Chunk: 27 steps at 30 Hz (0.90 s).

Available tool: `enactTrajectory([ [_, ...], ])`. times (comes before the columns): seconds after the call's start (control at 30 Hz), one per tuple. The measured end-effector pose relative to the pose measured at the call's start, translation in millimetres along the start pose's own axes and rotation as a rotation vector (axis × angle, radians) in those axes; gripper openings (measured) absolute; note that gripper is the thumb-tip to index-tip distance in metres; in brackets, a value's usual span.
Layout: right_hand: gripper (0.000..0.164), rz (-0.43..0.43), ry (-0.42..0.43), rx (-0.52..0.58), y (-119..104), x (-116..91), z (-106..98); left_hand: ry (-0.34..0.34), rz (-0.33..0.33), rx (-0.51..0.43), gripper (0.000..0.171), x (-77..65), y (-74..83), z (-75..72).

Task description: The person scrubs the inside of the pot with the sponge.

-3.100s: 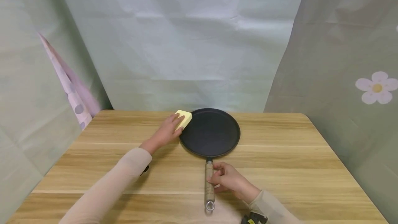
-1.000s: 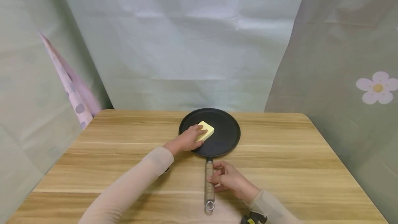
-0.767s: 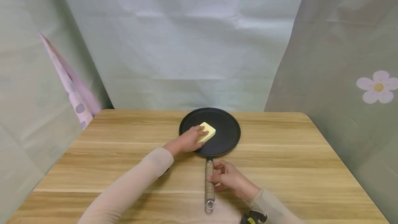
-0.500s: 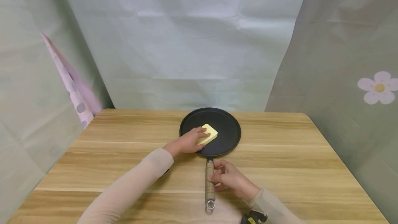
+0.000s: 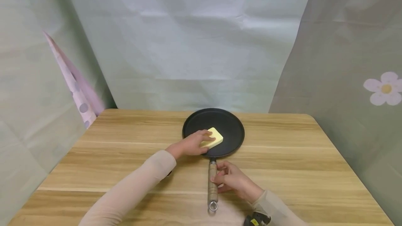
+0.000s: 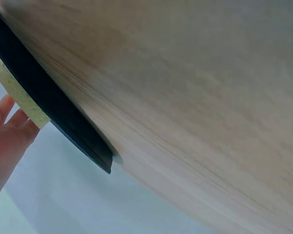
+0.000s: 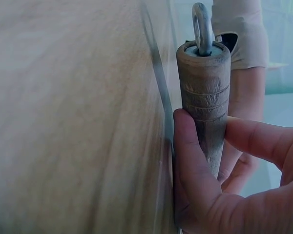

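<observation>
A round black frying pan [image 5: 230, 128] lies on the wooden table, its brown wooden handle [image 5: 212, 191] pointing toward me and ending in a metal ring. My left hand [image 5: 191, 144] grips a pale yellow sponge [image 5: 216, 137] from above, flat on the front middle of the pan. In the left wrist view the sponge [image 6: 19, 92] sits against the pan's surface, fingers [image 6: 2, 112] spread along it. My right hand [image 5: 233, 179] pinches the handle from the right side. Its thumb and fingers stand on both sides of the handle [image 7: 205, 92] in the right wrist view.
The wood-grain table [image 5: 282, 156] extends on both sides of the pan. Pale green cloth [image 5: 194, 44] hangs behind its far edge, with more cloth at left and right. A printed flower [image 5: 386, 88] shows on the right cloth.
My left hand has carried the sponge from the pan's left rim onto its middle, then slid it slightly right and toward me. The right hand keeps its pinch on the handle.
</observation>
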State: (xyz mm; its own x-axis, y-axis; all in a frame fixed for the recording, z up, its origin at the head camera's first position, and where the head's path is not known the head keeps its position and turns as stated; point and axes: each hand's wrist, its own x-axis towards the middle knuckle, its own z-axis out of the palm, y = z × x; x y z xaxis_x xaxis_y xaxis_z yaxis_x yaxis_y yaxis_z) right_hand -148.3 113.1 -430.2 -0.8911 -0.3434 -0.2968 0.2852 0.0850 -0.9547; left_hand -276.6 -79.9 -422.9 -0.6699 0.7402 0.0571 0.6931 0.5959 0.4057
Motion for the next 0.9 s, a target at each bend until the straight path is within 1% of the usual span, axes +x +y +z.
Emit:
enactTrajectory([
  [0.23, 0.047, 0.007, 0.002, -0.003, -0.4, -0.1, 1.4, -0.006, 0.038, 0.011, 0.045, -1.3, -0.2, 2.4],
  [0.43, 0.049, 0.009, 0.005, -0.003, -0.1, -0.4, 0.5, -0.001, 0.07, 0.025, 0.045, 0.6, 0.1, 4.2],
  [0.6, 0.048, 0.005, -0.001, -0.003, -0.4, 0.4, 0.3, -0.009, 0.093, 0.036, 0.046, 2.7, 0.5, 5.2],
  [0.9, 0.047, 0.003, -0.004, 0.002, 0.5, 2.1, -0.6, -0.022, 0.121, 0.027, 0.046, 6.8, 6.4, 6.7],
])
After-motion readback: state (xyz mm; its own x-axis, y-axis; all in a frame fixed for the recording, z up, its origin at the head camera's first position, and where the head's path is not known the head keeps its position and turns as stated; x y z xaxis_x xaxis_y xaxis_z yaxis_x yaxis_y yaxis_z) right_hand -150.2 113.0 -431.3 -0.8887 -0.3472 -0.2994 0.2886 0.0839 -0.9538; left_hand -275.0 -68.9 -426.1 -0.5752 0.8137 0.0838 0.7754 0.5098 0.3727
